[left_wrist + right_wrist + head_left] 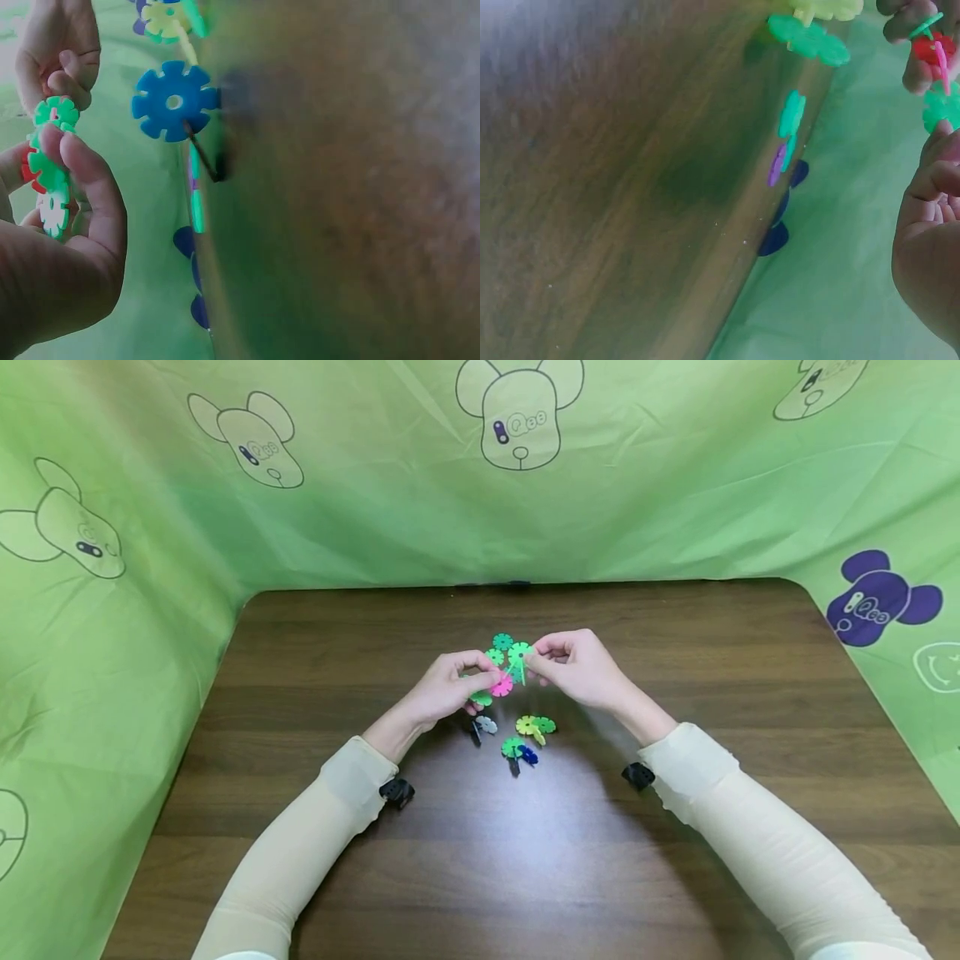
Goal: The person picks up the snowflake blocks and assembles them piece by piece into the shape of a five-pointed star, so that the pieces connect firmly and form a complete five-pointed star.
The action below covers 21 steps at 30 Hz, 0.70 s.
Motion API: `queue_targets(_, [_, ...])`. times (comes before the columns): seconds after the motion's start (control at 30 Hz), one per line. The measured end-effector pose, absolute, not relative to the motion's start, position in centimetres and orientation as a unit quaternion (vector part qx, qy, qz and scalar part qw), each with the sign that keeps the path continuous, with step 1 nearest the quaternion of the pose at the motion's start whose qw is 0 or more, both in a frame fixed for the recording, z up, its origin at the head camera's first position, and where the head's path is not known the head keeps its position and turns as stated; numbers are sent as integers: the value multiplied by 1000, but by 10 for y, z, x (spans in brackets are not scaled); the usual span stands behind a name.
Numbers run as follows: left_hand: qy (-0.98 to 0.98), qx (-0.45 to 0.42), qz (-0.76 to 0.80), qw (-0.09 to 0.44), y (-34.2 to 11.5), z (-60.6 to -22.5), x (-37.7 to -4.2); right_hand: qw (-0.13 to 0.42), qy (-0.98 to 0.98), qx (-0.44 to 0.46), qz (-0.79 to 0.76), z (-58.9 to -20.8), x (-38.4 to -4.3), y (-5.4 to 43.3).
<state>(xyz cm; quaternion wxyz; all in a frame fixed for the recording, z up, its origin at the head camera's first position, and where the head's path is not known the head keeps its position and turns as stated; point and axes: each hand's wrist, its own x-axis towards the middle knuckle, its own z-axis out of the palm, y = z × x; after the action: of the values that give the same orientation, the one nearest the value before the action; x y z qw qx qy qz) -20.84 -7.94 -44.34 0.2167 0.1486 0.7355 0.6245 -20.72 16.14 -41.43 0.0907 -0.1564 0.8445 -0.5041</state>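
2 bare hands work near the centre of the head frame, over a dark brown wood-grain table (337, 877).

Left hand (450, 685), left of centre: thumb and fingertips clamped on a cluster of flat, notch-edged green and pink plastic discs (501, 686). Right hand (581, 668), right of centre: thumb and fingertips pinched on the edge of a bright green, round, notch-edged plastic disc (521, 654). Left wrist view: held pieces at the left of the frame, off the table, the 2 hands close together. Remaining fingers partly hidden; cannot tell their exact lie.

On the table, below centre: a yellow and green disc cluster (527, 726); under it a green, dark blue and black disc cluster (512, 748); to their left a grey-blue and black disc cluster (487, 724).

Step in hand, as judged: fitting or adjusting 1 disc against the held cluster, slot to slot. Depth of fit not readable; fingers cover the joint.

Handling notes:
1. Left grip close to the joint, so neighbouring discs carry little load.
2. Set the disc crosswise to its mate; align slots before adding force.
3. Push straight along the slot, thumb behind the rim. Twisting would probably spring a neighbour loose.
4. Fingertips clear of the slot mouth.
5. Light tug to check seating.
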Motion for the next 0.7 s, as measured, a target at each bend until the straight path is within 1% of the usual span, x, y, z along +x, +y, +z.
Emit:
queue_targets(0.07, [742, 155, 615, 215, -80, -441, -209, 91, 841, -157, -509, -413, -207, 162])
queue_targets(0.3, [744, 145, 608, 236, -86, -443, -211, 110, 843, -165, -500, -413, -213, 159])
queue_targets(0.5, [724, 119, 641, 224, -91, -445, -213, 109, 855, -144, -486, -419, -226, 157])
queue_targets(0.6, [711, 95, 661, 219, -92, -445, -214, 118, 885, -142, -426, -426, -234, 157])
queue_targets(0.7, [700, 73, 677, 217, -94, -445, -216, 122, 924, -167, -322, -435, -239, 156])
